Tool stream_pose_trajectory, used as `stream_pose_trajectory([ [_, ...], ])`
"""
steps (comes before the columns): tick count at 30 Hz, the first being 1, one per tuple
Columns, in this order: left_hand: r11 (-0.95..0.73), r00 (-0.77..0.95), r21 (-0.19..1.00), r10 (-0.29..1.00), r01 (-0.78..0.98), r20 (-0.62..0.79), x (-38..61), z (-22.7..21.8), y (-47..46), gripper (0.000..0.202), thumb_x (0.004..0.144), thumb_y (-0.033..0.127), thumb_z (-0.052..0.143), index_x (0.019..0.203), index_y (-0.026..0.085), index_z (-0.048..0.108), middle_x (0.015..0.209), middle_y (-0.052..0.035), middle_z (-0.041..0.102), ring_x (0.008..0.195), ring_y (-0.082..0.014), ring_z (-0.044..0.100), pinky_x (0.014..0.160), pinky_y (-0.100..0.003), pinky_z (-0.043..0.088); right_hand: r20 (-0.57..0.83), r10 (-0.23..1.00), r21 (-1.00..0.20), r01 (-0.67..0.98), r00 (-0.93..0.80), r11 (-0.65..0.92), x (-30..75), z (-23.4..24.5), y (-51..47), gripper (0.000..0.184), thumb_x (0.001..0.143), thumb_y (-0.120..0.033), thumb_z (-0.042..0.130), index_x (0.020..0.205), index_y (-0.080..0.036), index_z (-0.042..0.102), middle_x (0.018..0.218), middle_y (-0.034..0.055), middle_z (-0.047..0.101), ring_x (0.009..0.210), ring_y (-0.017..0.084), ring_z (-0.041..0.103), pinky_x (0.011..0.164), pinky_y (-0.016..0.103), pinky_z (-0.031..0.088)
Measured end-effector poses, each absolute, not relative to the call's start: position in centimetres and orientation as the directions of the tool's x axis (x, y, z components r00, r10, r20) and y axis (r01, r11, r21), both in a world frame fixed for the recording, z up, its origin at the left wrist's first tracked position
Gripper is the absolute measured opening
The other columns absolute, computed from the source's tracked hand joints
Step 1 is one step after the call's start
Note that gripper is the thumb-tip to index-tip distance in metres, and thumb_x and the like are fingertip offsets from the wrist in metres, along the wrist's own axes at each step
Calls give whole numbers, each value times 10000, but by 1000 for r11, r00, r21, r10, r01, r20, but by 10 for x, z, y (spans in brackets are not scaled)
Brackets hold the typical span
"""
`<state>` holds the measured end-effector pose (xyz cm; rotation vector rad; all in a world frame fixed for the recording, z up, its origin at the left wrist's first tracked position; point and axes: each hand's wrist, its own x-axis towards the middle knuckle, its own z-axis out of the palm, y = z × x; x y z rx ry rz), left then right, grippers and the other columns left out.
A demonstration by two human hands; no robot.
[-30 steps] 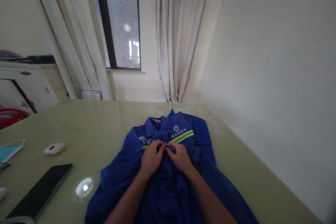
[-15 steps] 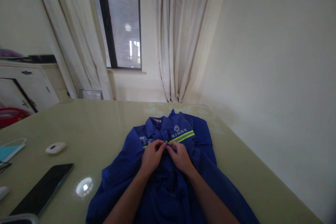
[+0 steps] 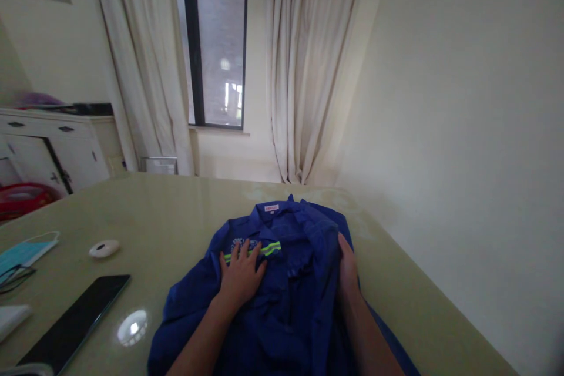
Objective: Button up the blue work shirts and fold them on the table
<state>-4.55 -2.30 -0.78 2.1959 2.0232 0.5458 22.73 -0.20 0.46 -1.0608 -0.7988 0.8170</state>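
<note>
A blue work jacket [image 3: 291, 305] with a yellow-green reflective stripe lies on the pale green table [image 3: 176, 217], collar away from me. My left hand [image 3: 240, 273] lies flat on its left chest, fingers spread over the stripe. My right hand [image 3: 347, 267] holds the jacket's right side, which is folded over toward the middle; its fingers are tucked under the cloth.
On the table's left lie a black phone [image 3: 74, 323], a small white round device [image 3: 104, 248], a blue face mask [image 3: 24, 251] and glasses. A white cabinet [image 3: 53, 141] stands at the left; curtains and a window fill the back. A wall runs close along the right.
Both hands left the jacket's front closure at the chest. The left one now lies flat on the left chest; the right one has folded the jacket's right side inward, covering the logo.
</note>
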Motion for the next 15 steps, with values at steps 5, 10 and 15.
stream_pose_trajectory([
  [5, -178, 126, 279, 973, 944, 193, -49, -14, -11, 492, 986, 489, 437, 1463, 390, 506, 1611, -78, 400, 1498, -442, 268, 1109, -813, 90, 353, 935, -875, 345, -30, 341, 171, 9, -24, 526, 980, -614, 455, 1136, -216, 760, 1187, 86, 741, 1164, 256, 648, 1078, 424, 453],
  [10, -188, 165, 241, 980, 952, 113, -63, -10, 18, 481, 1012, 447, 382, 1483, 401, 473, 1645, -44, 331, 1517, -422, 227, 1118, -802, 98, 290, 925, -510, 778, -246, 367, 144, 2, -37, 504, 944, -509, 586, 1370, -244, 629, 1486, 104, 558, 1369, 287, 494, 1162, 446, 327],
  [15, -165, 136, 203, 980, 965, 147, -59, 1, 37, 470, 1013, 403, 382, 1457, 341, 521, 1606, -89, 410, 1482, -409, 323, 1133, -744, 214, 272, 937, -390, 865, -220, 317, 137, 0, -25, 444, 1022, -387, 436, 1413, -240, 586, 1550, 74, 491, 1408, 254, 460, 1180, 427, 299],
])
